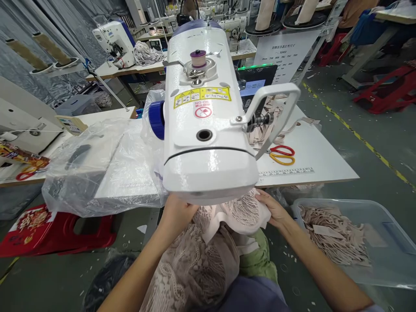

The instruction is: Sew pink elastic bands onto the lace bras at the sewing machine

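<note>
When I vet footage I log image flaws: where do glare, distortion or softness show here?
Head view: shiny glare on the white sewing machine and reflections on the plastic sheet; head view: wide-angle stretch towards the edges, as at the clear bin; head view: distant machines look softer, while the lace fabric, left hand and right hand read fairly clearly.

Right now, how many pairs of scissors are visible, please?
2: red-and-yellow-handled scissors on the white tabletop, right of the white sewing machine; red-and-orange-handled scissors at far left, by a shiny orange packet. Others may be hidden.
</note>
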Demonstrator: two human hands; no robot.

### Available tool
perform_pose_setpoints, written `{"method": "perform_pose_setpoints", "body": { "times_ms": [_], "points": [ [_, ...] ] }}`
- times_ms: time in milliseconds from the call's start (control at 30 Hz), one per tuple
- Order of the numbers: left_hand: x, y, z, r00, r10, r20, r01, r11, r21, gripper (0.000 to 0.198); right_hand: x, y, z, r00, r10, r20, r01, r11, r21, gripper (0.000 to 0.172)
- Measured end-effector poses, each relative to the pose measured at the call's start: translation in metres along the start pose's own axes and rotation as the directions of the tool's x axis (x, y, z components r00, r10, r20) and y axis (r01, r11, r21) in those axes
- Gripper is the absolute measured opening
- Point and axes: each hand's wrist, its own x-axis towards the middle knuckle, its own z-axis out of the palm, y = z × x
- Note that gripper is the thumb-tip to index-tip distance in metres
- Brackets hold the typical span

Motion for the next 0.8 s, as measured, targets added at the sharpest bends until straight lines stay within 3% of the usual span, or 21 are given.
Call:
{"method": "perform_pose_setpoints", "body": {
  "times_ms": [67, 133, 167, 233, 300, 333, 367, 433, 467, 567, 633, 700, 800],
  "points": [
    [-0.008, 0.003, -0.005, 0.999, 0.013, -0.031, -0.011, 0.998, 0.069, 0.019, -0.006, -0.017, -0.001, 0.996, -0.078, -0.048, 0.076, 0.996, -0.053, 0.042],
    [-0.021, 0.013, -0.008, 0.983, 0.102, -0.152, -0.083, 0.989, 0.125, 0.014, -0.016, -0.033, 0.001, 0.983, -0.167, -0.082, 0.156, 0.98, -0.123, 0.04],
    [-0.029, 0.021, -0.007, 0.957, 0.184, -0.224, -0.155, 0.977, 0.144, 0.012, -0.023, -0.04, 0.004, 0.974, -0.211, -0.084, 0.196, 0.967, -0.162, 0.039],
    [-0.046, 0.041, -0.003, 0.864, 0.392, -0.315, -0.369, 0.92, 0.131, 0.014, -0.04, -0.05, 0.015, 0.95, -0.31, -0.032, 0.291, 0.92, -0.264, 0.039],
    [-0.059, 0.062, 0.005, 0.75, 0.59, -0.297, -0.592, 0.8, 0.094, 0.022, -0.06, -0.054, 0.035, 0.921, -0.342, 0.186, 0.389, 0.822, -0.416, 0.037],
    [-0.063, 0.071, 0.01, 0.711, 0.657, -0.251, -0.662, 0.746, 0.076, 0.028, -0.069, -0.054, 0.047, 0.891, -0.297, 0.343, 0.438, 0.757, -0.484, 0.036],
    [-0.064, 0.076, 0.014, 0.705, 0.684, -0.188, -0.689, 0.723, 0.046, 0.035, -0.078, -0.053, 0.059, 0.842, -0.206, 0.499, 0.484, 0.697, -0.529, 0.035],
    [-0.061, 0.079, 0.02, 0.787, 0.614, -0.053, -0.616, 0.786, -0.049, 0.044, -0.088, -0.05, 0.081, 0.736, -0.032, 0.677, 0.538, 0.635, -0.554, 0.032],
    [-0.058, 0.075, 0.02, 0.847, 0.531, 0.006, -0.528, 0.842, -0.11, 0.038, -0.089, -0.048, 0.09, 0.722, 0.01, 0.692, 0.536, 0.626, -0.567, 0.031],
    [-0.047, 0.057, 0.016, 0.971, 0.209, 0.118, -0.177, 0.956, -0.232, 0.036, -0.077, -0.046, 0.102, 0.824, -0.025, 0.567, 0.48, 0.564, -0.672, 0.036],
    [-0.04, 0.045, 0.011, 0.993, 0.0, 0.121, 0.028, 0.973, -0.228, 0.041, -0.061, -0.043, 0.102, 0.879, -0.079, 0.47, 0.446, 0.487, -0.751, 0.045],
    [-0.034, 0.037, 0.009, 0.982, -0.164, 0.092, 0.179, 0.963, -0.199, 0.047, -0.046, -0.04, 0.101, 0.901, -0.114, 0.418, 0.423, 0.437, -0.794, 0.052],
    [-0.025, 0.032, 0.012, 0.971, -0.238, 0.023, 0.237, 0.95, -0.204, 0.051, -0.029, -0.034, 0.098, 0.915, -0.103, 0.391, 0.394, 0.446, -0.804, 0.056]
  ]
}}
